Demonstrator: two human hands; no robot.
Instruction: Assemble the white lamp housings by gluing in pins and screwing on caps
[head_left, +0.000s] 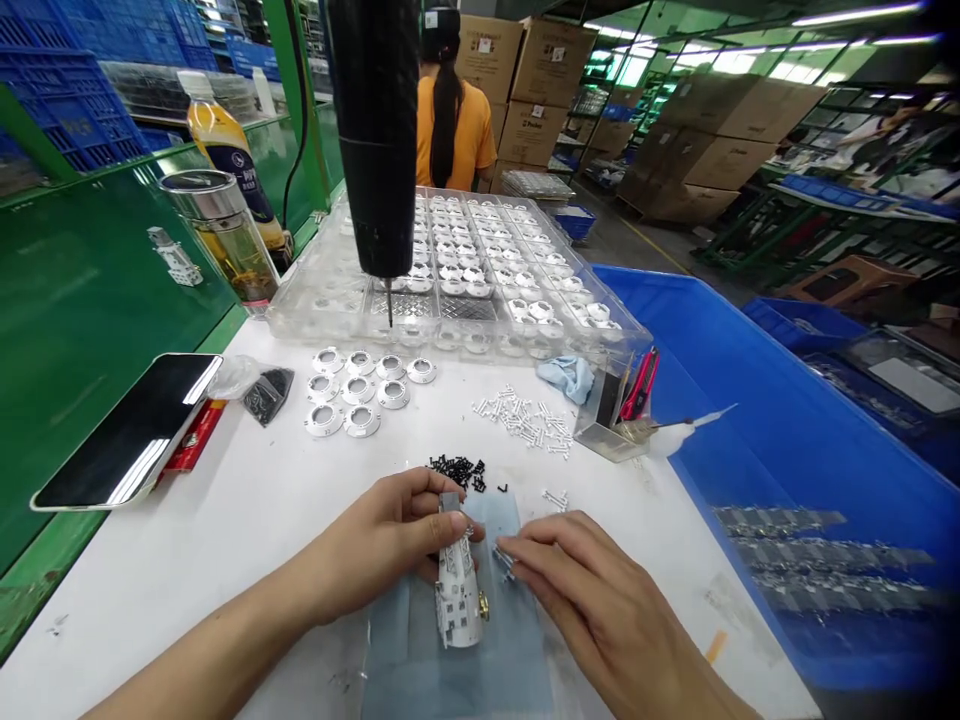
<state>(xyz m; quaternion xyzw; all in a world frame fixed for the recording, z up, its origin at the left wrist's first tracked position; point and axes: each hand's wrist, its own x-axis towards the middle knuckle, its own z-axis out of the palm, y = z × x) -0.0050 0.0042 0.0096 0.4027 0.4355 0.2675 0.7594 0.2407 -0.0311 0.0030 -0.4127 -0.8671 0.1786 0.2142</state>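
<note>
A white ribbed housing (458,600) with a small brass fitting on its right side is gripped at its far end by my left hand (405,530). It tilts over a blue-grey mat (517,640). My right hand (585,580) pinches a small white part (504,560) just right of the housing; its exact shape is partly covered by the fingers. Beyond the hands lie a heap of small black pieces (459,470) and a scatter of small white pins (525,418). Several white rings (360,390) sit in rows on the table at the left.
A black electric screwdriver (379,150) hangs point-down over a clear compartment tray (457,335) of white parts. On the left are a phone (127,430), a glass tumbler (225,240) and a bottle (232,150). A tool holder (607,430) and blue bin (675,340) stand right. A person (454,120) is beyond.
</note>
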